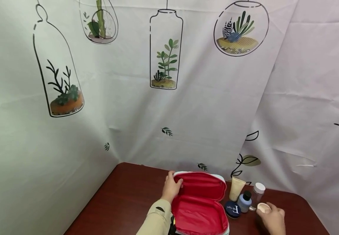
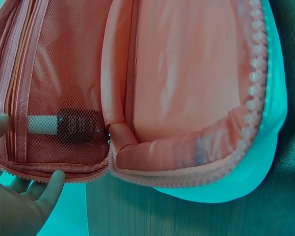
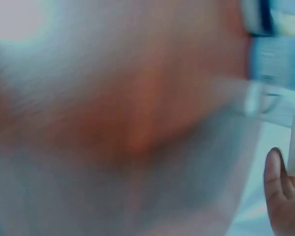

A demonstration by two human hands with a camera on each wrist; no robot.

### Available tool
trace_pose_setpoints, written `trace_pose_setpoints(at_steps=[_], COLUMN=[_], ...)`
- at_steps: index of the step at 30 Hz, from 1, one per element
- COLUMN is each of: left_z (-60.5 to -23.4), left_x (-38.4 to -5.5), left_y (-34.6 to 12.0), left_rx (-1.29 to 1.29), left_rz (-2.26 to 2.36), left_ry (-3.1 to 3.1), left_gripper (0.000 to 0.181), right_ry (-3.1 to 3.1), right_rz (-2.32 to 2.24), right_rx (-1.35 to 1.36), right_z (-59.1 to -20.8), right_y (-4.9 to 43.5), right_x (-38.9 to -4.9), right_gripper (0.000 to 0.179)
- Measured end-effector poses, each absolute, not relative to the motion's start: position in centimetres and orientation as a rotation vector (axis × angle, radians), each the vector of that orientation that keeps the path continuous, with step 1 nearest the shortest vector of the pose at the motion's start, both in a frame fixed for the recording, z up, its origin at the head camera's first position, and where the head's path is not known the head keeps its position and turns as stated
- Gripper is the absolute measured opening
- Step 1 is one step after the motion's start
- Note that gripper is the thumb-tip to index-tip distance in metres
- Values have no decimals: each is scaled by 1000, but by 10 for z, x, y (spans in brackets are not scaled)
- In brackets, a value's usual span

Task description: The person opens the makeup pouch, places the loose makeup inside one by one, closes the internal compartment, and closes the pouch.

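Left hand [image 1: 171,190] on the red-lined case [image 1: 197,213], right hand [image 1: 272,220] round a pale round container [image 1: 264,208]

From where I stand, the left fingers pinch the raised lid [image 1: 200,186] of the case at its upper left corner, the thumb showing inside and the others partly hidden behind the edge. The right fingers are curled round the small container, at the right of the desk [image 1: 140,189]; whether its base touches the wood, I can't tell. Just beside it stand a clear bottle with a white cap [image 1: 256,196], a blue bottle with a black cap [image 1: 244,202] and a cream tube [image 1: 236,189], with a dark round tin [image 1: 232,209] lying in front.

The case's near edge is cut off in the head view. Behind the lid's mesh [image 2: 71,73] lies a small dark bottle [image 2: 81,127] (its label is too dim to read). The right wrist view is mostly blur, the hand cropped at its edge.
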State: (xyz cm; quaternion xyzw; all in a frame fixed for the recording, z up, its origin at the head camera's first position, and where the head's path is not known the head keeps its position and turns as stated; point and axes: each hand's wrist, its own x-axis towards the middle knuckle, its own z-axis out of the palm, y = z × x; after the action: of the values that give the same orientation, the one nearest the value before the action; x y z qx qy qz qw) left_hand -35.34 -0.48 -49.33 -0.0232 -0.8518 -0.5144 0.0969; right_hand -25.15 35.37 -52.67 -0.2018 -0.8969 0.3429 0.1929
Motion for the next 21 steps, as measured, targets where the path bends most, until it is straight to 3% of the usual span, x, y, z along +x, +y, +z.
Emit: trace_pose_setpoints(at_steps=[16,21], left_z=[-491,-490], left_x=[-345,-345], left_y=[5,10], left_rx=[-12,58], left_rz=[-1404,-1382], left_ry=[-2530,-2528], left_gripper=[46,51], right_ry=[-2191,-2156], right_rz=[1151,1320], right_rx=[-524,-240], right_z=[-435,-414], right_y=[341,305], right_x=[-259,-272], right_gripper=[46,35])
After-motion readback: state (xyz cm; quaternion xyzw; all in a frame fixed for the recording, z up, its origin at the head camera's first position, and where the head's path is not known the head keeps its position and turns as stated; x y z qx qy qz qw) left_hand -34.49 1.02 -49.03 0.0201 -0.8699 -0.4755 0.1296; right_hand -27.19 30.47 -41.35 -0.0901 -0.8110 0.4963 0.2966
